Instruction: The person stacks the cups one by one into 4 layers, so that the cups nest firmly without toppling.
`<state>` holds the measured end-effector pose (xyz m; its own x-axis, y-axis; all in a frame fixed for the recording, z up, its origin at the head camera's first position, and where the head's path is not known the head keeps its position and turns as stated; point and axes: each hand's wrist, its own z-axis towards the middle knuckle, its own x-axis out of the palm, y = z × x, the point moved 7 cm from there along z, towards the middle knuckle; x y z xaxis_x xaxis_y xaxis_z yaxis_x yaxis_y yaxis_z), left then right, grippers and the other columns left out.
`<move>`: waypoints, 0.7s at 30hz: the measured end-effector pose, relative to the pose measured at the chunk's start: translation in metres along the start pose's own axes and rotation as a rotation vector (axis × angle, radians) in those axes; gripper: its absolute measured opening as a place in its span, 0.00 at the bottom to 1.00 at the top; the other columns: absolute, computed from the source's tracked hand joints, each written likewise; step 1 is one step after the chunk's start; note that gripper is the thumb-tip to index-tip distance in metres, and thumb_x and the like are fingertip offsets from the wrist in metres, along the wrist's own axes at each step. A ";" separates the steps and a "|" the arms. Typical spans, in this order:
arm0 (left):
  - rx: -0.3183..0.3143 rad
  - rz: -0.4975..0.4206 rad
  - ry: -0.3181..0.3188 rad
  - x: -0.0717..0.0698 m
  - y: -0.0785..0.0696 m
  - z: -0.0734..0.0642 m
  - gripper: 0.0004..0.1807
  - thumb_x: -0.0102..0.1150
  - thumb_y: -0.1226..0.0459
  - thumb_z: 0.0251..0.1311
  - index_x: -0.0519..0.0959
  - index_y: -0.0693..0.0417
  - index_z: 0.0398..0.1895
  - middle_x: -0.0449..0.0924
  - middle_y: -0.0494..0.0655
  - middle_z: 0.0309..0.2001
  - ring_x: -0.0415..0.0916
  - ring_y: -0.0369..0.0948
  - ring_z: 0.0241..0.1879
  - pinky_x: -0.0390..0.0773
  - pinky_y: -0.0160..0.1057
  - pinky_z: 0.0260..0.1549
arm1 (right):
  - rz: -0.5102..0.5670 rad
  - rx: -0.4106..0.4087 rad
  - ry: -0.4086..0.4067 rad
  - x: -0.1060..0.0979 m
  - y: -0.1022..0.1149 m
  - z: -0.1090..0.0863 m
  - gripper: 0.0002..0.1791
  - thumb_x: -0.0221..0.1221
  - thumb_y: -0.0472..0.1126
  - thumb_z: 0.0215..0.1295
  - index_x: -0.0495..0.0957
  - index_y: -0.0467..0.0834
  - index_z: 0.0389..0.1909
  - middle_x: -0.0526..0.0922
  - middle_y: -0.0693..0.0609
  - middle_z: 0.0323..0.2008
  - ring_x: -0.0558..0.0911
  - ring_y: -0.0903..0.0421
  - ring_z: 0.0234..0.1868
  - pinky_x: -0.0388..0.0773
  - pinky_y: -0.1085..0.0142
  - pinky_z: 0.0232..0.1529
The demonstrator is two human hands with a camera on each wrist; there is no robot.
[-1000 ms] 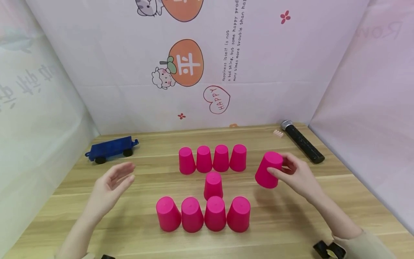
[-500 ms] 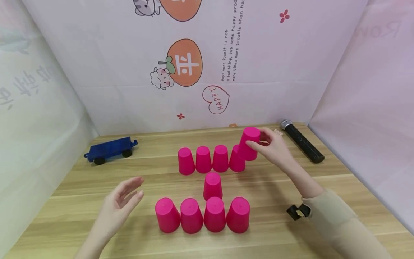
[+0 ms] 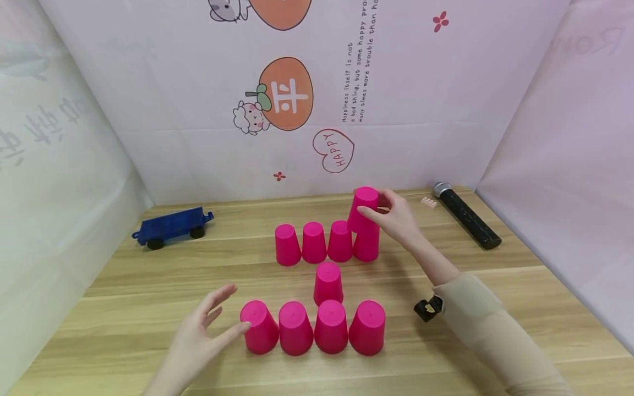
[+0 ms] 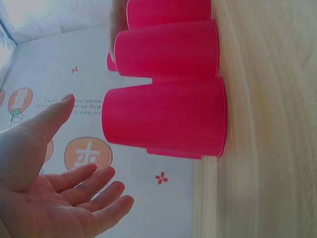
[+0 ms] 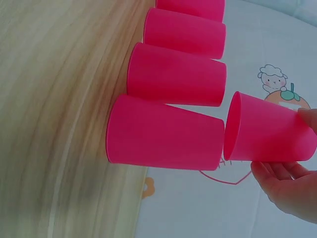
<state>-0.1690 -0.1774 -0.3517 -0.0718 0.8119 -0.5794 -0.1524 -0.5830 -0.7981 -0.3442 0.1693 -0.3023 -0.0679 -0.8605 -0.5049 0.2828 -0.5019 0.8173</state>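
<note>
My right hand pinches an upside-down pink plastic cup between thumb and fingers. In the right wrist view, the held cup has its rim right at the top of the back row's rightmost cup. That back row is several upside-down pink cups side by side. My left hand has its fingers spread beside the leftmost cup of a similar front row. Its thumb overlaps that cup in the head view, while the left wrist view shows a gap between hand and cups. One more cup stands between the rows.
A blue toy wagon is at the back left of the wooden table. At the back right lie a black microphone and a small pale toy brick. Printed white sheets wall in the back and both sides.
My right hand has carried the cup left and back, from beside the back row to over its right end. My left hand has moved right, toward the front row.
</note>
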 end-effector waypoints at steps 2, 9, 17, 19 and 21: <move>-0.023 -0.016 0.023 0.005 0.001 0.000 0.37 0.71 0.54 0.47 0.69 0.54 0.61 0.73 0.52 0.61 0.68 0.51 0.62 0.73 0.47 0.56 | -0.003 0.003 -0.001 0.003 -0.001 0.002 0.28 0.63 0.44 0.59 0.69 0.36 0.56 0.77 0.38 0.50 0.77 0.44 0.53 0.75 0.52 0.58; -0.118 -0.060 0.085 0.018 0.004 0.000 0.38 0.73 0.55 0.43 0.69 0.51 0.61 0.72 0.50 0.61 0.69 0.49 0.62 0.74 0.47 0.56 | 0.010 -0.009 -0.006 0.009 0.000 0.004 0.27 0.64 0.44 0.58 0.69 0.36 0.55 0.78 0.38 0.50 0.77 0.44 0.53 0.75 0.52 0.58; -0.182 -0.101 0.117 0.029 0.010 0.002 0.36 0.74 0.58 0.42 0.71 0.50 0.58 0.77 0.46 0.55 0.74 0.46 0.55 0.79 0.46 0.51 | 0.004 0.001 -0.004 0.013 -0.003 0.005 0.27 0.64 0.44 0.58 0.70 0.36 0.55 0.78 0.38 0.49 0.78 0.44 0.53 0.75 0.53 0.57; -0.186 -0.102 0.116 0.030 0.011 0.003 0.35 0.75 0.59 0.42 0.72 0.51 0.57 0.78 0.45 0.53 0.75 0.45 0.54 0.79 0.46 0.50 | 0.002 0.000 -0.008 0.014 -0.003 0.005 0.27 0.64 0.44 0.58 0.70 0.36 0.55 0.78 0.38 0.49 0.78 0.44 0.52 0.76 0.53 0.57; -0.191 -0.101 0.115 0.031 0.013 0.003 0.35 0.75 0.60 0.41 0.73 0.51 0.57 0.78 0.45 0.52 0.75 0.44 0.53 0.80 0.46 0.50 | 0.005 -0.003 -0.010 0.014 -0.003 0.006 0.26 0.64 0.43 0.58 0.70 0.36 0.55 0.78 0.38 0.49 0.78 0.44 0.52 0.76 0.53 0.57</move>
<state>-0.1759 -0.1596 -0.3793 0.0489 0.8639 -0.5012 0.0364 -0.5031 -0.8635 -0.3514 0.1583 -0.3105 -0.0755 -0.8639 -0.4979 0.2862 -0.4971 0.8191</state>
